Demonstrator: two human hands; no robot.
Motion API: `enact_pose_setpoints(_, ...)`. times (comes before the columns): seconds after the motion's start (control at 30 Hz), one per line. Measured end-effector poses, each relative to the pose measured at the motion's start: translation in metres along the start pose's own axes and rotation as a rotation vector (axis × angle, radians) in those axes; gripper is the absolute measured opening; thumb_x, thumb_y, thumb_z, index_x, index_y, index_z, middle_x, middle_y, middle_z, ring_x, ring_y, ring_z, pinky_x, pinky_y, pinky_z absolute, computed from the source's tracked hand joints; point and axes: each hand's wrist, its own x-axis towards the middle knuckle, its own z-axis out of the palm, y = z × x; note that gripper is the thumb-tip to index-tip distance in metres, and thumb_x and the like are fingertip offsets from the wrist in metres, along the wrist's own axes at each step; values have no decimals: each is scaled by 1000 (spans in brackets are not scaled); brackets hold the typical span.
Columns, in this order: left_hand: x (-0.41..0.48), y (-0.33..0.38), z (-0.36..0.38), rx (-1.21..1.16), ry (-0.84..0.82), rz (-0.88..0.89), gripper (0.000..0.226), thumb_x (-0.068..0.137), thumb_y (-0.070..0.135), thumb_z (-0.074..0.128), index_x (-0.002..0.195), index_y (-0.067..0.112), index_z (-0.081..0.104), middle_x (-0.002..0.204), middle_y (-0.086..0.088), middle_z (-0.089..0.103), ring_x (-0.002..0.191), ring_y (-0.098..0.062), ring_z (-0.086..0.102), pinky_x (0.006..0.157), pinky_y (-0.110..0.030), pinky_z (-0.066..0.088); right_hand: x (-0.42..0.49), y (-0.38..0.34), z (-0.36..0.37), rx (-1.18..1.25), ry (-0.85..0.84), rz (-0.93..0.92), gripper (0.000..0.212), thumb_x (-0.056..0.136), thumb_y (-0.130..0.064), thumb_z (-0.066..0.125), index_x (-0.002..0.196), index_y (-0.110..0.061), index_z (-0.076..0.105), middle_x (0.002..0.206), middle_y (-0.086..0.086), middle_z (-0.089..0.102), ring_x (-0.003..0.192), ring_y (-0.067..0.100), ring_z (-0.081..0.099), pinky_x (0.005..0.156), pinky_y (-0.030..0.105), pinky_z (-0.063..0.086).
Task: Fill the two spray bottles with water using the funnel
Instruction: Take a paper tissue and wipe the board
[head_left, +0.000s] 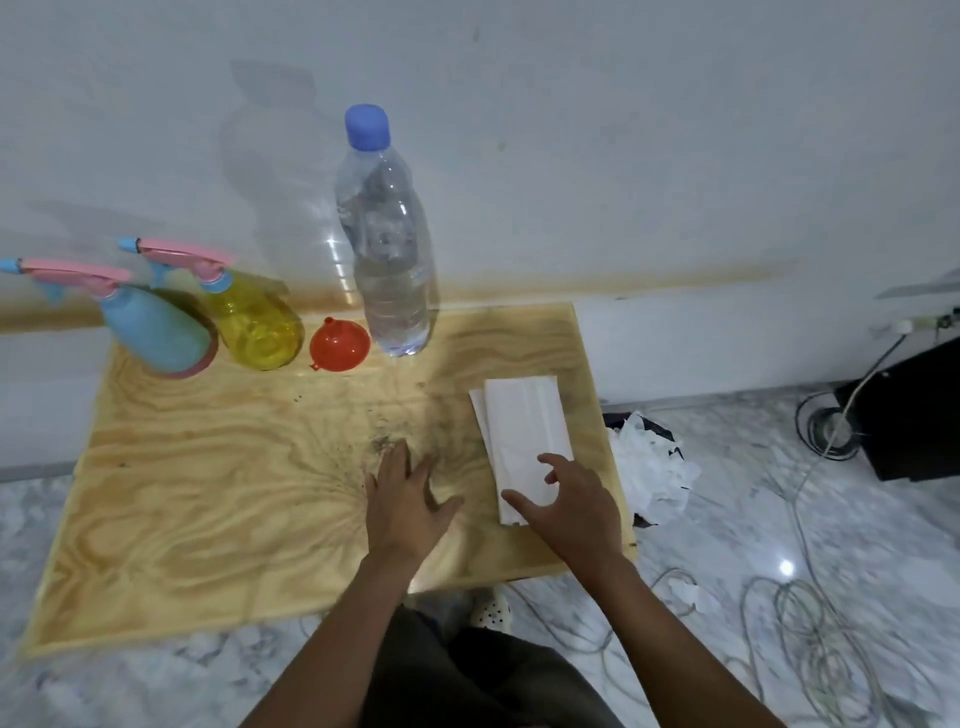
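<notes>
the blue spray bottle (156, 332) and yellow spray bottle (257, 325) are found upright at the far left of the worktop (208, 493), well ahead of the hands, nozzles pointed left. the left hand (408, 504) is placed nearer; it and the right hand (571, 506) are spread, nothing held.

Folded white paper (524, 431) on wooden board (208, 493), cables (826, 670) on floor (893, 525)

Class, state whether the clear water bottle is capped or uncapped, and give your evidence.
Capped: a blue cap sits atop the upright water bottle.
</notes>
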Motion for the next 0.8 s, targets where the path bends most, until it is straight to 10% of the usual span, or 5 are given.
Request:
enact_pose_setpoints(0.63, -1, 49, -5, -274, -109, 35, 58, 83, 59, 61, 137, 40, 52, 155, -3, 32, 141, -33, 35, 110, -51, 40, 6, -2, -8, 282, -6, 67, 23, 94, -34, 54, 102, -26, 75, 89, -16, 70, 80, 5, 64, 72, 27, 53)
enact_pose_setpoints(0.8, -5, 62, 14, -90, -141, 119, 54, 89, 55, 60, 139, 35, 54, 155, 0, 30, 147, -17, 25, 122, -52, 11, 3, -2, -17, 387, 8, 124, 23, 92, -34, 55, 95, -31, 78, 73, -16, 70, 64, 5, 62, 60, 25, 49)
